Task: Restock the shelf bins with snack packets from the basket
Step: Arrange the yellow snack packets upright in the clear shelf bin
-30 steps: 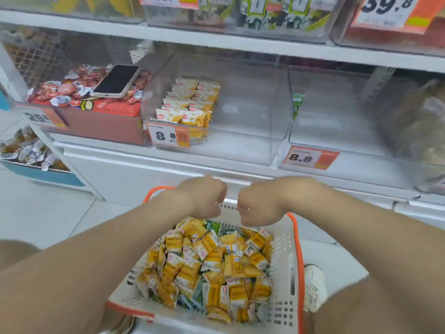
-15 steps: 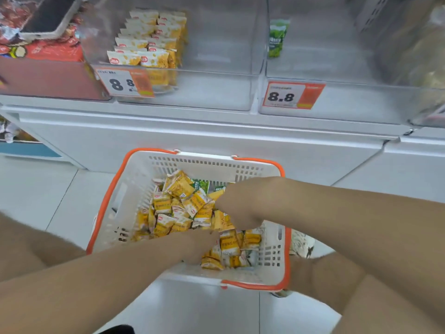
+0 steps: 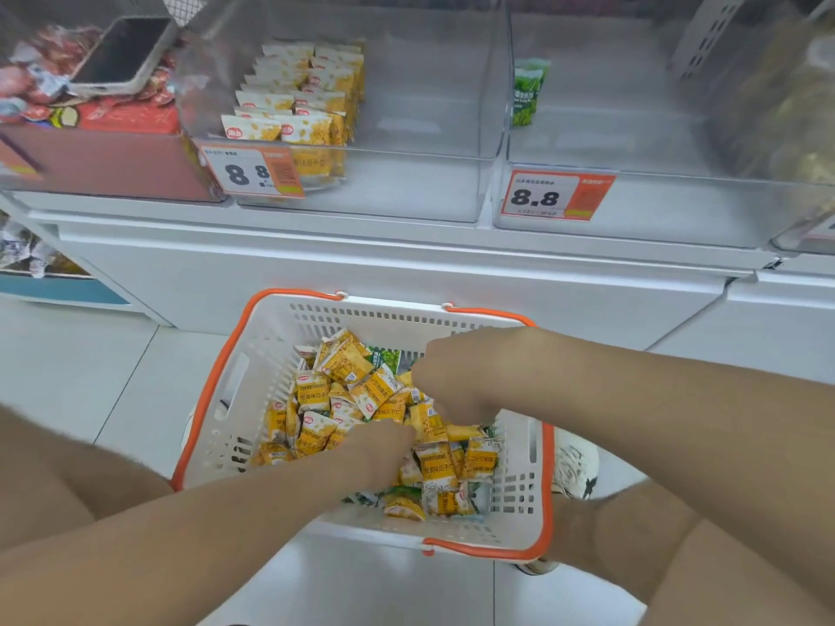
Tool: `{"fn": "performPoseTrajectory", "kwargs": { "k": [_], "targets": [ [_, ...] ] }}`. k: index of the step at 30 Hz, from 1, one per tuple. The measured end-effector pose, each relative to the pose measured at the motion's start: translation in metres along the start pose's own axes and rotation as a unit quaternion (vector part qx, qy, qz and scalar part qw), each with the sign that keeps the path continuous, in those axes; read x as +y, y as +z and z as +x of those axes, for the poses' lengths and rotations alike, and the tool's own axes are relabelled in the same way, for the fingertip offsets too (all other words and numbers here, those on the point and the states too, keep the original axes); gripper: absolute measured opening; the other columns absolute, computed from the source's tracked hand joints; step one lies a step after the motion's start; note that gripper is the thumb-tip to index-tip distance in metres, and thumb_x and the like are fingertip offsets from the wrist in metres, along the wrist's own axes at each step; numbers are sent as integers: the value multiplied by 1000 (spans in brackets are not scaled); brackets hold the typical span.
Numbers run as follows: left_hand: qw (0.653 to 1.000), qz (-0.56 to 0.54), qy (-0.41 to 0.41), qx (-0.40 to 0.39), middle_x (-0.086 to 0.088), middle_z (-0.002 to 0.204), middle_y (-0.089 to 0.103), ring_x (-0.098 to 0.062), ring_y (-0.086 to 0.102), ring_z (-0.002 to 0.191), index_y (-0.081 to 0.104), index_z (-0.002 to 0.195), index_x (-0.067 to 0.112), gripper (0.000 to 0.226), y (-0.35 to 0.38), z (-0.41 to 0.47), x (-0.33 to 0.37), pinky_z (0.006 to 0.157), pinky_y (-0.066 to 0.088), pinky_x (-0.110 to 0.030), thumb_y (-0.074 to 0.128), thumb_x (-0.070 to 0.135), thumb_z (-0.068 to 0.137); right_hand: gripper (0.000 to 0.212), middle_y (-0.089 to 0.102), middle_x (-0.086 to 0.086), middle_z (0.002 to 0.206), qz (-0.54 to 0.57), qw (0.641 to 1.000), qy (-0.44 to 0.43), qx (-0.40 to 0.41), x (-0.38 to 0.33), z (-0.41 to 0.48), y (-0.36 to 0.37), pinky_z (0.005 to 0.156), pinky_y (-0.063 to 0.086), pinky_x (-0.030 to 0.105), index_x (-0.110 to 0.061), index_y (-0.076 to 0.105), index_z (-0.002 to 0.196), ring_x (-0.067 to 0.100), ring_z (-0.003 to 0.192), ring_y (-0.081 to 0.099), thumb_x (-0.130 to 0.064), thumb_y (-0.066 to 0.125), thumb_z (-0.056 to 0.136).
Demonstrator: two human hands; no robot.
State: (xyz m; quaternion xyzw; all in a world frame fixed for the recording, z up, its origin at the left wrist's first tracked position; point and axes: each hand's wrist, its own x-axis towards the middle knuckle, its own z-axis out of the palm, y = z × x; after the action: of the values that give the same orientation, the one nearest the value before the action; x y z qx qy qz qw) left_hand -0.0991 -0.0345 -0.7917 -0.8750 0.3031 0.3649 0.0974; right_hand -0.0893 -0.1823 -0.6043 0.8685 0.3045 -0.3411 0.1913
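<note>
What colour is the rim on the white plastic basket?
Orange: the rim of the white perforated plastic basket. Head view shows it best.

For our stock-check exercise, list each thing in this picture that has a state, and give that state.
basket: on the floor, heaped with yellow packets
middle bin: part filled, left side only
right bin: nearly empty, one green packet standing
phone: lying face up on red packets
left hand: down among basket packets, grip hidden
right hand: down among basket packets, grip hidden

A phone (image 3: 122, 54) lies upper left; a white shoe (image 3: 576, 463) stands on floor tiles (image 3: 68, 377).
</note>
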Motion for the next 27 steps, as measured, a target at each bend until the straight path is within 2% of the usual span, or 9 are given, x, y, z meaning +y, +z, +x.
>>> {"fn": "performPoseTrajectory", "kwargs": {
  "k": [5,7,10,13,16,18,20,23,27],
  "targets": [
    [957,-263,42,110,-11,95,66,-31,63,89,59,105,12,15,-63,-11,-22,79,50,-41,56,26,107,11,56,7,87,72,995,33,53,19,-8,-22,51,37,30,-12,57,91,24,67,54,-11,50,100],
    [919,-348,54,177,-4,92,71,-18,65,81,67,112,18,13,-97,-24,-29,73,52,-33,62,27,104,11,58,9,93,92,990,53,97,30,-15,-35,56,42,30,-11,55,89,27,79,59,-14,53,100],
    [840,-468,74,264,13,66,64,-1,56,58,74,108,16,11,-148,-46,-40,60,45,-22,68,19,100,8,61,14,111,125,966,108,200,51,-22,-52,68,45,32,-12,56,103,34,102,61,-18,57,97],
    [773,-571,87,262,-4,82,68,-13,63,74,69,110,7,13,-196,-72,-53,73,50,-28,64,16,103,26,64,12,114,213,928,137,275,73,-20,-67,79,51,37,-11,61,110,33,108,59,-29,62,92],
    [719,-631,110,267,-10,94,72,-19,67,84,66,115,10,12,-228,-98,-68,79,56,-31,64,11,103,26,69,2,98,340,865,135,342,83,-21,-85,76,51,34,-21,73,108,26,96,65,-36,75,86],
    [721,-620,112,289,-7,104,74,-24,72,88,61,121,13,30,-239,-114,-79,85,57,-35,72,4,94,21,73,4,93,437,799,131,392,86,-17,-94,80,58,39,-24,74,99,25,88,71,-31,84,81],
    [756,-574,92,302,-6,110,75,-26,76,89,59,123,16,45,-242,-125,-90,86,58,-37,80,1,86,20,77,5,84,497,754,121,413,87,-10,-100,81,61,46,-27,69,86,22,79,76,-26,88,78],
    [770,-543,79,325,-14,106,75,-23,75,88,67,116,12,35,-242,-132,-104,86,59,-35,82,1,86,19,78,4,82,537,724,86,424,85,4,-107,77,63,49,-24,71,88,21,72,77,-19,87,79],
    [743,-557,55,366,-4,94,74,-13,74,82,65,111,14,34,-249,-136,-122,83,58,-29,85,7,84,25,77,4,81,561,691,74,450,82,16,-118,76,61,52,-23,73,95,27,78,74,-30,84,74]
  ]
}}
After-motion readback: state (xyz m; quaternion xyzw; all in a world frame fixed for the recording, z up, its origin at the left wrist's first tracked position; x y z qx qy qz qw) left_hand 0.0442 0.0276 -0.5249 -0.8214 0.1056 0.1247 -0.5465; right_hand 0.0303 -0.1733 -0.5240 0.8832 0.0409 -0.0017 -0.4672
